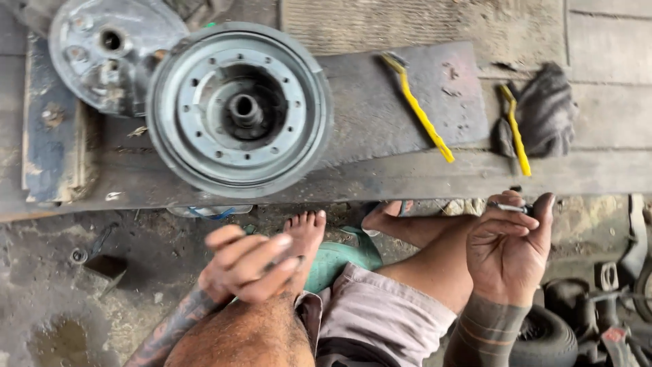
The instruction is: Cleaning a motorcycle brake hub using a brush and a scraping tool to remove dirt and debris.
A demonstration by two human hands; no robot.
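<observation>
Sitting barefoot over a grimy concrete floor (61, 299), person seen from above. Far left on the wooden bench (407, 177): round metal backing plate (95, 51), partly tucked behind a big grey wheel drum (239, 109) with a ring of bolt holes and a hub stub in the middle, lying flat on a dark rubber mat (380, 102). Left hand (248, 265) hovers above the left knee, fingers curled loosely together, blurred, cannot tell if anything is pinched in it. Yellow-handled wire brush (418, 109) lies diagonal on the mat's right part. Second yellow-handled brush (515, 129) rests against a dark rag (547, 109) further right. Right hand (506, 251), palm up, fingers folded, grips a small metal part (508, 206) between thumb and fingertips, near the bench edge
</observation>
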